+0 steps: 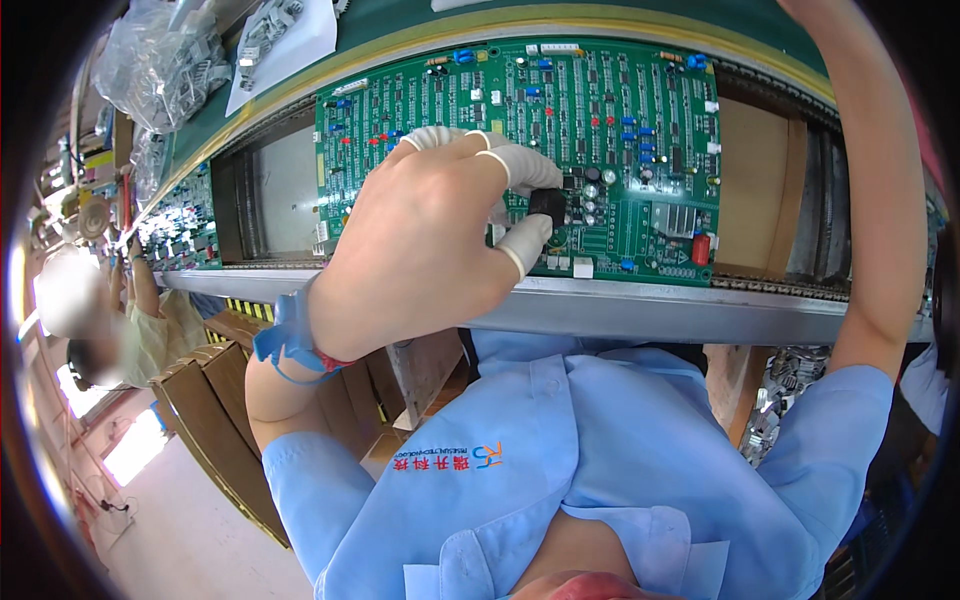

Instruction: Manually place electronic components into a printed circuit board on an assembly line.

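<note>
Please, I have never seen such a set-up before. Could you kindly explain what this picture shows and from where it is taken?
There is no robot here, only a person with two hands. One wide camera on the person's head looks down, so straight edges look bent and the blue shirt appears below.

The left hand, with white fingertip covers and a blue wristband, holds a small black part over a green circuit board. Whether the part touches the board is hard to tell. The right arm reaches past the top edge, so its grip cannot be seen.

At upper left are a clear plastic bag and white paper.
</note>
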Motion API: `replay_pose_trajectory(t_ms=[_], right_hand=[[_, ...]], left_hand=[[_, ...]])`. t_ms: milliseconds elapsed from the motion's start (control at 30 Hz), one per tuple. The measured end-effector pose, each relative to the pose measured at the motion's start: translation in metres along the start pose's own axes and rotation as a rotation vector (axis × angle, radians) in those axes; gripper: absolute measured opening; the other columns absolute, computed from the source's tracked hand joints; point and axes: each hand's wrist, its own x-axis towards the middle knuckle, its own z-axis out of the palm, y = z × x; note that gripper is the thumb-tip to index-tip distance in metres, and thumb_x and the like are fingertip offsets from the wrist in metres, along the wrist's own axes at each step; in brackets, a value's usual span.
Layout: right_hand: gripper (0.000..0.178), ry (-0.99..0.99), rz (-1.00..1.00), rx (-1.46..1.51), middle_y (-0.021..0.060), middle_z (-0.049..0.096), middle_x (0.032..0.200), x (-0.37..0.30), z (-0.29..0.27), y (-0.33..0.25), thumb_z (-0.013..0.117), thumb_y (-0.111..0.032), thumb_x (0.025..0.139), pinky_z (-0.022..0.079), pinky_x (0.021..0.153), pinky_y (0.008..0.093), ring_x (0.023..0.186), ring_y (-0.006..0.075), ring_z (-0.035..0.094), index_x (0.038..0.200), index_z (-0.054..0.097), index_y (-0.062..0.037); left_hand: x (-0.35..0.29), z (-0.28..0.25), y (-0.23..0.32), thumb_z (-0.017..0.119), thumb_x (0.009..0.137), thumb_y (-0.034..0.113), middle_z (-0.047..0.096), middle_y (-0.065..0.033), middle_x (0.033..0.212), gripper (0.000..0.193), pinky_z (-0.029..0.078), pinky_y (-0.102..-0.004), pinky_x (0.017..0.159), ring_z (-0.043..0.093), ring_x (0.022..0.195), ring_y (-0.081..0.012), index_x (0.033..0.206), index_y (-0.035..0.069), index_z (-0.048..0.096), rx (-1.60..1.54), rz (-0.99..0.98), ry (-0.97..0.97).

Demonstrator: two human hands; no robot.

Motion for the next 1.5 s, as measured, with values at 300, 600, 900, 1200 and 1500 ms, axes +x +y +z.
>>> replay_pose_trajectory(t_ms=[300, 600, 900, 1200, 1500], right_hand=[[0.023, 0.045, -0.023, 0.259, 0.0075, 0.063, 0.095, -0.109, -0.009, 0.051, 0.064, -0.014, 0.093, 0.047, 0.07, 0.0247, 0.082, 0.0125, 0.06, 0.11, 0.063, 0.0024], [0.033, -0.185, 0.118, 0.515, 0.0082, 0.06, 0.115, -0.157, -0.015, 0.048, 0.063, -0.017, 0.096, 0.045, 0.092, 0.0241, 0.105, 0.014, 0.059, 0.122, 0.06, 0.003], [0.036, -0.329, 0.486, 0.917, 0.005, 0.064, 0.092, -0.162, 0.009, 0.026, 0.071, -0.023, 0.09, 0.049, 0.056, 0.0183, 0.069, 0.0068, 0.061, 0.114, 0.061, 0.0023], [0.025, -0.336, 0.43, 0.597, 0.0041, 0.063, 0.093, -0.153, 0.042, -0.009, 0.065, -0.004, 0.09, 0.048, 0.059, 0.0188, 0.072, 0.0058, 0.059, 0.113, 0.063, 0.0022], [0.025, -0.214, -0.043, -0.059, 0.0109, 0.067, 0.09, -0.152, 0.087, -0.017, 0.068, 0.01, 0.075, 0.054, 0.069, 0.0317, 0.08, 0.0262, 0.067, 0.097, 0.067, -0.0009]], left_hand=[[0.009, 0.022, 0.012, 0.071, 0.075, 0.011, 0.061, -0.011, 0.075, 0.017, 0.046, -0.0452, 0.093, 0.064, 0.077, -0.0309, 0.09, 0.005, 0.066, 0.592, 0.106, -0.037], [0.012, 0.033, 0.014, 0.066, 0.075, 0.009, 0.06, -0.0095, 0.075, 0.008, 0.046, -0.0444, 0.094, 0.065, 0.074, -0.0277, 0.081, 0.005, 0.062, 0.672, 0.152, -0.053], [-0.001, 0.008, 0.03, 0.077, 0.077, 0.016, 0.069, -0.0106, 0.096, 0.033, 0.042, -0.0458, 0.102, 0.065, 0.093, -0.0288, 0.108, 0.009, 0.07, 0.603, 0.128, 0.095], [-0.055, 0.02, -0.013, 0.077, 0.079, 0.011, 0.072, -0.0072, 0.099, 0.034, 0.039, -0.0419, 0.105, 0.066, 0.085, -0.0206, 0.111, 0.004, 0.071, 0.245, 0.108, 0.523], [-0.093, 0.062, -0.074, 0.074, 0.082, 0.007, 0.074, -0.003, 0.093, 0.021, 0.037, -0.0409, 0.105, 0.069, 0.087, -0.0181, 0.103, 0.009, 0.075, 0.08, 0.107, 0.997]])
